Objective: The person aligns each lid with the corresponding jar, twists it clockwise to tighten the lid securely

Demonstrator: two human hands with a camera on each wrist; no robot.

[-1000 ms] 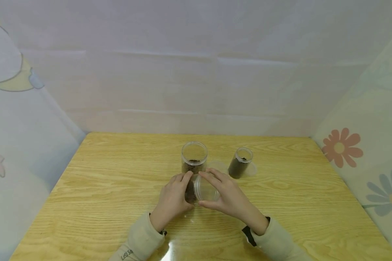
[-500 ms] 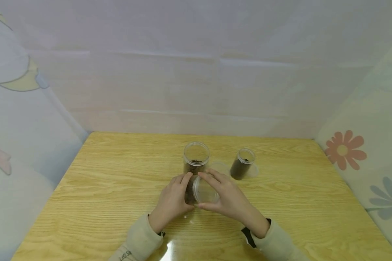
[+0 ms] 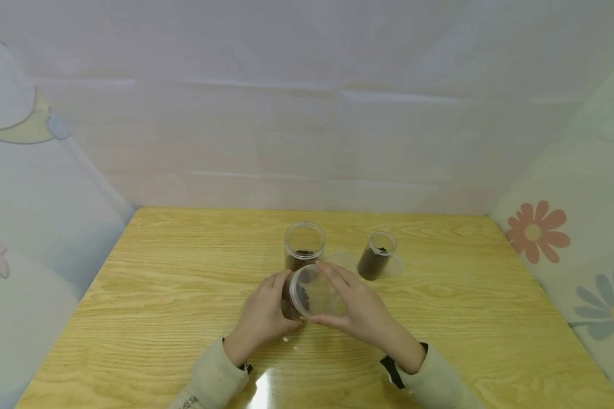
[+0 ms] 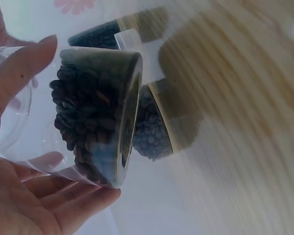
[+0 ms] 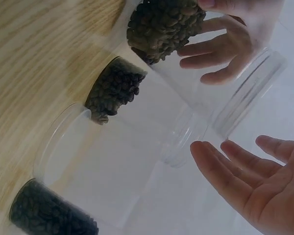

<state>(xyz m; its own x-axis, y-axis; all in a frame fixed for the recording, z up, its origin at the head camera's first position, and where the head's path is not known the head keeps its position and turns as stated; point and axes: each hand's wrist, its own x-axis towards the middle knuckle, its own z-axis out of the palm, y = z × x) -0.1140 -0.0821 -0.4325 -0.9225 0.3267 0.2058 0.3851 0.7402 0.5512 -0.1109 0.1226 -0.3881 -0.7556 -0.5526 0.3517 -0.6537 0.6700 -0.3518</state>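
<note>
My left hand grips a clear plastic jar part filled with dark, coffee-like beans. The jar is tilted, with its round mouth end toward my right hand. My right hand is at that end, fingers and thumb spread around it. In the right wrist view, the right fingers look fairly straight and slightly apart from the rim. Whether a clear lid sits on the mouth, I cannot tell. The left wrist view shows the left thumb and fingers on opposite sides of the jar.
Behind the held jar stands a wide uncapped jar with beans low inside. To its right is a narrower uncapped jar of dark beans. Clear lids lie near them on the wooden table. Printed cloth walls enclose three sides.
My left hand and the held jar have moved slightly left, and the jar's mouth now shows more of its round face. The right hand stays nearly in place. The standing jars have not moved.
</note>
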